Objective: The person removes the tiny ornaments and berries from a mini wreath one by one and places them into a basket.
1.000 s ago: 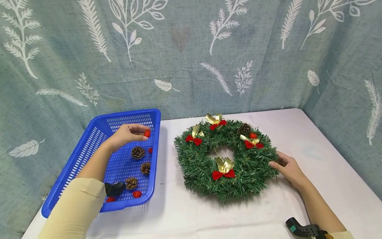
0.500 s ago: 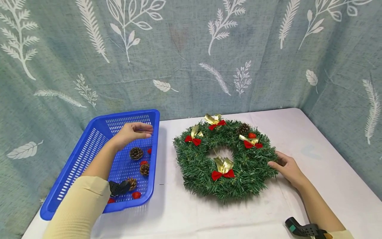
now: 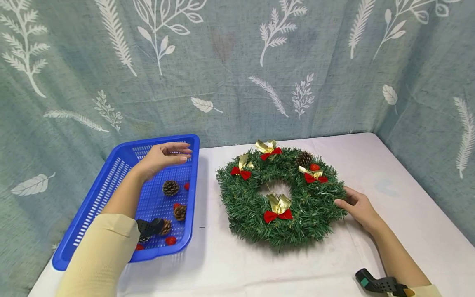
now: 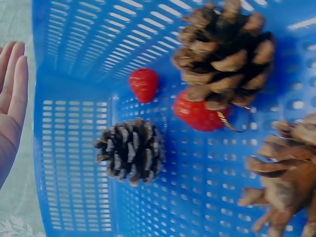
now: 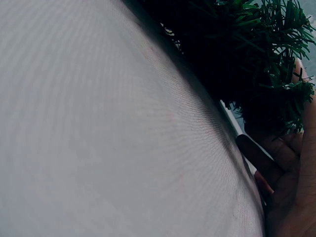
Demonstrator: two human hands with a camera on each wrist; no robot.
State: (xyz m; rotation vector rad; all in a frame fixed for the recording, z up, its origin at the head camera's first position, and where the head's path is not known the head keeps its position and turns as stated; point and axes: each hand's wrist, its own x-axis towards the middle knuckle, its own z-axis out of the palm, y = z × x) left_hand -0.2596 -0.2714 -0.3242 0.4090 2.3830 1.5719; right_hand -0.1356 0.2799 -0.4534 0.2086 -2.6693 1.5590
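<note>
We hold our left hand [image 3: 163,159] with its fingers [image 3: 177,146] extended, its thumb [image 3: 175,160] apart from them and its wrist [image 3: 138,173] behind. Our right hand [image 3: 360,208] grips, its forearm [image 3: 398,251] trailing behind its fingers.

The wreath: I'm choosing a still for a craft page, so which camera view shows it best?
The head view: nearly the whole wreath is in sight, with its four bows. The right wrist view catches only a dark edge of greenery against the right hand; the left wrist view shows none of it.
</note>
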